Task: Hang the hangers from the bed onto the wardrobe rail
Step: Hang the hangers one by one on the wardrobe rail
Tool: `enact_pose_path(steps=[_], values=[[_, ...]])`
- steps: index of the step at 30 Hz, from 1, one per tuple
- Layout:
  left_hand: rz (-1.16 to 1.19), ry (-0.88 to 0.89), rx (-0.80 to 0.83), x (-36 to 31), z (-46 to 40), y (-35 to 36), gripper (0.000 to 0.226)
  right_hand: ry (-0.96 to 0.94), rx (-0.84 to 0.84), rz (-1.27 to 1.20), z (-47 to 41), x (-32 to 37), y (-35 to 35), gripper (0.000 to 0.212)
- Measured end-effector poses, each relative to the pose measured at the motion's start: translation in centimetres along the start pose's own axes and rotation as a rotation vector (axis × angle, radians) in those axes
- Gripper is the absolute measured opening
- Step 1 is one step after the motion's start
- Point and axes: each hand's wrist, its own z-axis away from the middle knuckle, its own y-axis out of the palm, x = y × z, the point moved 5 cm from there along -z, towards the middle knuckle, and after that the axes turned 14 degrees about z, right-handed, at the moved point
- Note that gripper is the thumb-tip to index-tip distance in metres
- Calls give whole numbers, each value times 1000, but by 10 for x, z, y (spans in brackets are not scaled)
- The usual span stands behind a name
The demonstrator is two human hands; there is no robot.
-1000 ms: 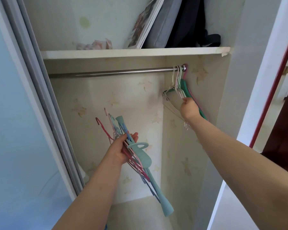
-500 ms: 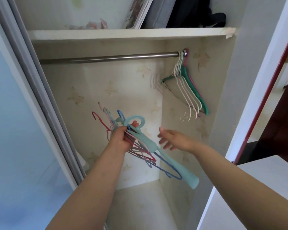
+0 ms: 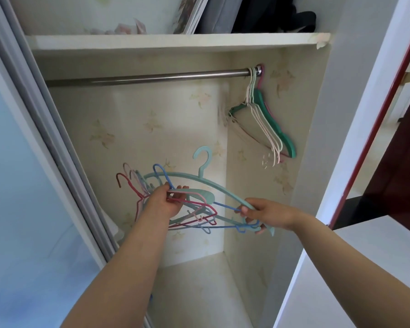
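Observation:
My left hand (image 3: 162,202) grips a bundle of hangers (image 3: 194,216), red, pink, blue and teal, inside the open wardrobe. A broad light-teal hanger (image 3: 206,183) stands out of the bundle with its hook up. My right hand (image 3: 266,213) grips the right end of that teal hanger, fingers curled round it and round thin blue wire ends. The steel rail (image 3: 147,76) runs across above both hands. At its right end hang several hangers (image 3: 268,124), white, green and pink, against the side wall.
A shelf (image 3: 175,40) above the rail carries books and dark bags. The sliding door frame (image 3: 45,138) stands at the left and a white door edge (image 3: 365,114) at the right. The wardrobe floor (image 3: 199,292) lies below.
My right hand left the hung hangers, came down and took hold of the teal hanger's right end. The bundle in my left hand swung from hanging down to nearly level.

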Motion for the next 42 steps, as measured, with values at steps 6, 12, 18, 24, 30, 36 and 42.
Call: enact_pose_path(steps=[6,12,18,24,30,36,42], values=[[122,-31,-25,5,-3,-11,27,64,-332,-70,2,-9,-23,29],[233,24,65,2,0,-11,13,79,-561,417,8,-4,-30,37],[194,37,230,5,13,10,20,52,-514,1083,16,27,-8,44],[19,45,242,1,12,11,8,-2,-421,1055,23,29,-18,44],[5,-9,256,-5,7,7,13,3,-298,775,18,27,-29,40],[61,30,201,-18,11,13,15,152,-432,583,10,41,-51,42],[-9,60,197,-23,21,26,23,186,-738,336,-11,87,-108,34]])
